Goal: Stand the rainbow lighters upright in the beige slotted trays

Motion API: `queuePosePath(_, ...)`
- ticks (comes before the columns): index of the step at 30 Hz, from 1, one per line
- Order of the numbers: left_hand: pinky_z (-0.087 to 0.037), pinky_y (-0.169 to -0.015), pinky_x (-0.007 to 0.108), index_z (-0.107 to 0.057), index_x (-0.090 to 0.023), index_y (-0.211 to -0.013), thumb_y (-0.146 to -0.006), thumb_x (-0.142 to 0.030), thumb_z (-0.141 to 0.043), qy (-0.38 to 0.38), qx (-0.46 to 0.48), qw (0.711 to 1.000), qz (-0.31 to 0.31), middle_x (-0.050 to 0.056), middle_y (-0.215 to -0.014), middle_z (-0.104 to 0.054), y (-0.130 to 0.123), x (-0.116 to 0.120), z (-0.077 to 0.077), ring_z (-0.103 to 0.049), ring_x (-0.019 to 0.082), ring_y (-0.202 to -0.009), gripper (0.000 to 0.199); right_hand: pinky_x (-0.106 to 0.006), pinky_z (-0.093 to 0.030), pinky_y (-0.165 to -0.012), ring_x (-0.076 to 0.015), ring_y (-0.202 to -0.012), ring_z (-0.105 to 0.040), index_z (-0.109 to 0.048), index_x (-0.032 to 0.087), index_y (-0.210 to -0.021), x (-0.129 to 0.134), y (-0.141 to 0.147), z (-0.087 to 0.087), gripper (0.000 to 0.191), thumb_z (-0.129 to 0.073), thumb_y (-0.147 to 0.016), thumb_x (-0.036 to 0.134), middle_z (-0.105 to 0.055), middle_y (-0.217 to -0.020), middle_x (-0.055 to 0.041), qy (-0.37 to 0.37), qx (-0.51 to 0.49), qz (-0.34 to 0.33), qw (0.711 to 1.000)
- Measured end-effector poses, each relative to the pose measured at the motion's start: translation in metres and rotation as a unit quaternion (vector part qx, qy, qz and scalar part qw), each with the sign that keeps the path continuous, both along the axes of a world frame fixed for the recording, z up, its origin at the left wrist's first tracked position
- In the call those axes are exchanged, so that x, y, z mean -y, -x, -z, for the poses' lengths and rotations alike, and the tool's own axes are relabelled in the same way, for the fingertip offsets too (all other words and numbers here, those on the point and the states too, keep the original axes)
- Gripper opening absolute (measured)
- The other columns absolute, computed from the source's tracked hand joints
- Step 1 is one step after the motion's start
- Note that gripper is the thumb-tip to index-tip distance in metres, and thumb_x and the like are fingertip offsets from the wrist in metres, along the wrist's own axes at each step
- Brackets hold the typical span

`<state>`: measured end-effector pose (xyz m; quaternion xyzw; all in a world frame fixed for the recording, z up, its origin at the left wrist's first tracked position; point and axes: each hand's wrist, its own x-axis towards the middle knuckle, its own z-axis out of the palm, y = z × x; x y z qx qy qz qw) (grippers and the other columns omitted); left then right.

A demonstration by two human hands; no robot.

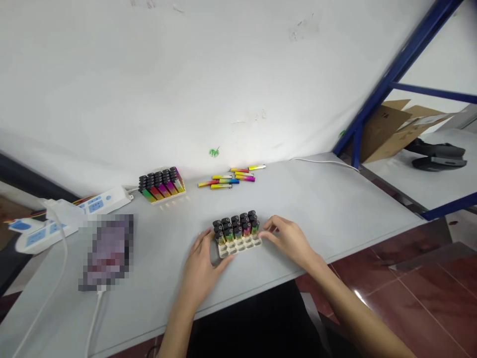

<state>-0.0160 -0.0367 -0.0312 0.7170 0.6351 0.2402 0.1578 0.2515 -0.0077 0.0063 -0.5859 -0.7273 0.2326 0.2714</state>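
Note:
In front of me on the grey table stands a pale lighter tray (243, 245) with rows of holes. Upright lighters (237, 226) with black tops fill its back rows, while the holes at the front show bare. My left hand (201, 266) curves around the tray's left end, thumb at the front edge and fingers along the side. Beside the right end is my right hand (288, 239), its thumb and forefinger apart and close to the end lighters. Nothing shows between those fingers; the other fingers are curled.
Behind lie several loose coloured lighters (227, 181) by the wall. A second block of lighters (162, 185) stands at the back left. A pixelated phone-like object (108, 251) with a white cable and a power strip (100, 201) lie left. Blue shelving (357, 144) rises at right.

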Motion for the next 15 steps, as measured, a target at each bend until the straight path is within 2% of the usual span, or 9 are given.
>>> queuePosePath(5,-0.041,-0.113,0.051,-0.044,-0.021,-0.139,-0.085,-0.052,-0.065,0.014,0.006,1.000,0.011,0.012,-0.149,-0.050,-0.003,0.000,-0.004,-0.041,0.034,-0.142,0.065,-0.038,-0.050,-0.084,-0.0246,-0.094,-0.066,-0.064,0.022,-0.093,0.034,-0.033,0.020,0.026,-0.051,-0.098,0.044,-0.072,-0.097,-0.0070,-0.056,-0.007,0.113,0.992)
queuePosePath(9,-0.041,-0.114,0.050,-0.044,-0.021,-0.138,-0.084,-0.053,-0.066,0.007,0.005,1.000,0.012,0.012,-0.148,-0.050,-0.002,0.000,-0.004,-0.042,0.033,-0.142,0.066,-0.037,-0.050,-0.082,-0.0238,-0.089,-0.065,-0.066,0.022,-0.092,0.042,-0.049,0.022,0.027,-0.050,-0.097,0.044,-0.073,-0.097,-0.0063,-0.034,-0.002,0.112,0.993)
queuePosePath(12,-0.041,-0.113,0.049,-0.043,-0.022,-0.139,-0.085,-0.053,-0.066,-0.001,0.005,1.000,0.019,0.012,-0.148,-0.050,-0.002,0.000,-0.002,-0.042,0.032,-0.141,0.066,-0.036,-0.051,-0.080,-0.0216,-0.082,-0.066,-0.066,0.023,-0.091,0.013,-0.052,0.016,0.026,-0.050,-0.097,0.043,-0.074,-0.094,-0.0050,-0.020,-0.003,0.101,0.995)
queuePosePath(15,-0.040,-0.114,0.050,-0.042,-0.022,-0.140,-0.085,-0.052,-0.066,-0.010,0.006,1.000,0.026,0.012,-0.148,-0.050,-0.002,0.001,-0.001,-0.041,0.033,-0.142,0.067,-0.037,-0.051,-0.084,-0.0225,-0.085,-0.066,-0.066,0.021,-0.096,-0.050,-0.049,0.009,0.025,-0.049,-0.096,0.039,-0.073,-0.099,-0.0073,-0.062,0.004,0.075,0.995)
